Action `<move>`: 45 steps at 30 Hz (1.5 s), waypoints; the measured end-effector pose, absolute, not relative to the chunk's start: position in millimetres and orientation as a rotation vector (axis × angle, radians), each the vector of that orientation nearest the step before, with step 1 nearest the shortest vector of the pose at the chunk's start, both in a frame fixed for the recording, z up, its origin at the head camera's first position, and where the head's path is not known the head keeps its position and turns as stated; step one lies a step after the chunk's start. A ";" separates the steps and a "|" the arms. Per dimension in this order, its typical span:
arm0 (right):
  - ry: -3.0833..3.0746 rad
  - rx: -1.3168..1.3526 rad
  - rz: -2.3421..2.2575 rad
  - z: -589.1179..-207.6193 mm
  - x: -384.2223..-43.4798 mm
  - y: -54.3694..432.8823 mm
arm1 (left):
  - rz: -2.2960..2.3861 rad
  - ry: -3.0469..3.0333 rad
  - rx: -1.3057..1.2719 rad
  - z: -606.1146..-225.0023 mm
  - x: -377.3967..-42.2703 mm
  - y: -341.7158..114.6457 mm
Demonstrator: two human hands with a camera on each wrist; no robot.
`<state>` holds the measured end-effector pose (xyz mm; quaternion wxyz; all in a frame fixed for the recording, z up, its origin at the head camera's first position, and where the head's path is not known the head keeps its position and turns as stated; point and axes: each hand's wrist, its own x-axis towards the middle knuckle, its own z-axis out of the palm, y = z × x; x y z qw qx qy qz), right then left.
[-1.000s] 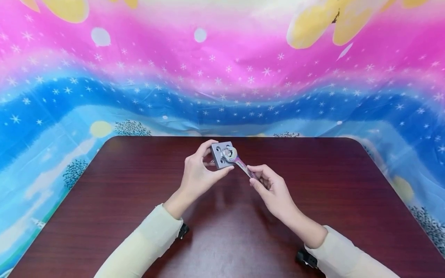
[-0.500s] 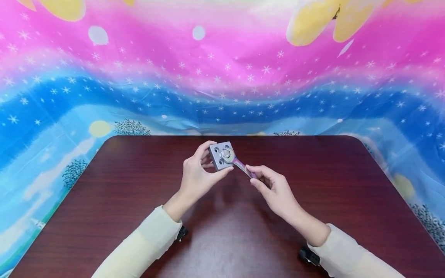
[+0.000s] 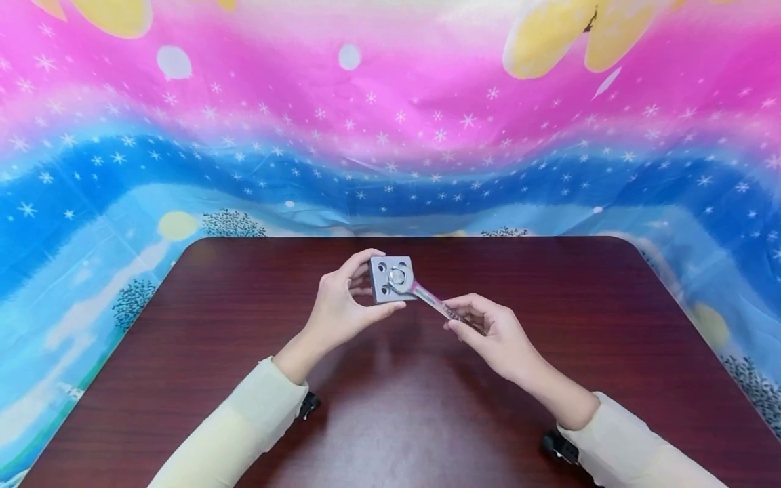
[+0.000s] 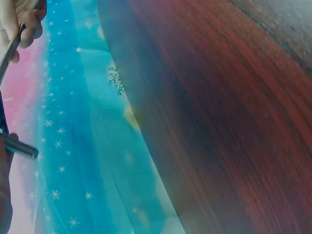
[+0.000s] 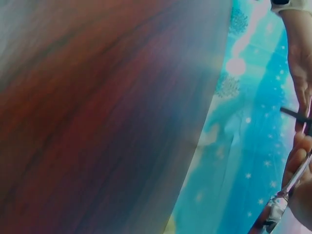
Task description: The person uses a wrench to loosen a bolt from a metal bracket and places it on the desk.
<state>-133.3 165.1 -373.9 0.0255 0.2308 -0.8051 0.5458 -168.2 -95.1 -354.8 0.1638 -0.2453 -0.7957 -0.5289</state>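
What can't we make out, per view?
Head: part of the square grey metal block, behind the long silver metal wrench.
Head: wrench handle markings, too small to read.
Head: wrench's far end, covered by the right hand.
Left wrist: most of the left hand, cut off by the left edge.

The head view looks forward and down over the surface (image 3: 201,339) toward a snowflake-printed backdrop (image 3: 390,129). Both wrist views, lower and nearer, face it tilted, sharing the wrench (image 3: 429,299).
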 end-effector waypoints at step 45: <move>-2.574 0.924 1.540 -364.5 -151.8 217.1 | -1.398 -2.555 -0.962 -343.8 -164.8 -107.5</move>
